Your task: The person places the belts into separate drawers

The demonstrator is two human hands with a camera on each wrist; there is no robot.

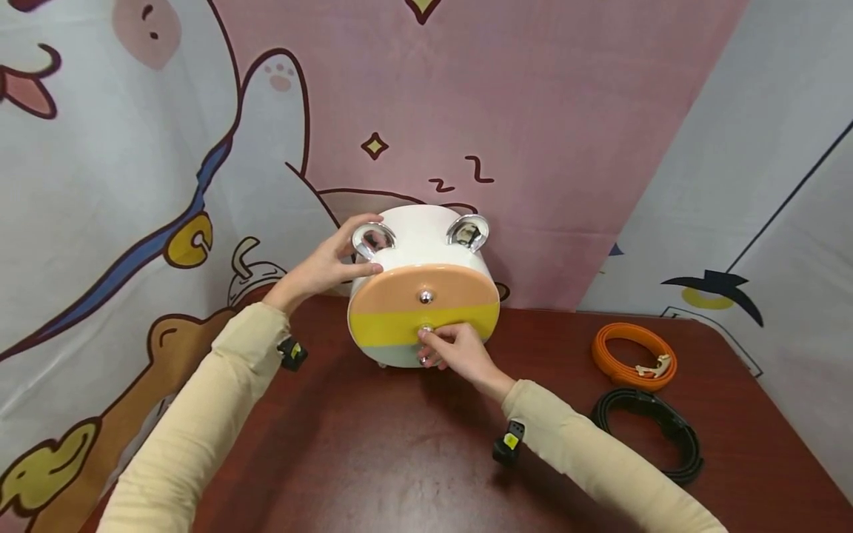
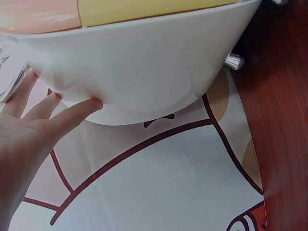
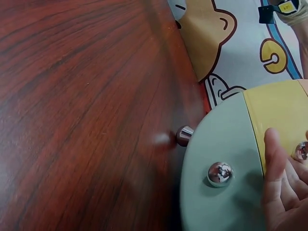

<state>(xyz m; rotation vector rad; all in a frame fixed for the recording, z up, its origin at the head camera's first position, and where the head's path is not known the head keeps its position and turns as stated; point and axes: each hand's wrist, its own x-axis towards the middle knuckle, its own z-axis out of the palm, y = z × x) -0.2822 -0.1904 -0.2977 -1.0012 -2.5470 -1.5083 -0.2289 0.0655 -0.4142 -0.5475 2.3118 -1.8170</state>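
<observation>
A white, rounded drawer cabinet [image 1: 426, 252] with two shiny silver ears stands against the backdrop. Its front has an orange drawer [image 1: 389, 291], a yellow drawer [image 1: 380, 329] and a green drawer [image 3: 216, 149], each with a silver knob. My left hand [image 1: 326, 259] steadies the cabinet beside its left ear [image 1: 373, 240]; in the left wrist view, fairly straight fingers [image 2: 77, 115] touch the white side. With thumb and index finger, my right hand [image 1: 463, 355] pinches the yellow drawer's knob [image 3: 301, 152]. The lower knob [image 3: 220, 174] is partly hidden by this hand in the head view.
On the right of the dark red wooden table [image 1: 400, 451] lie a coiled orange belt [image 1: 603, 355] and, nearer, a coiled black belt [image 1: 689, 451]. A cartoon-printed cloth [image 1: 546, 133] hangs behind the table and at both sides.
</observation>
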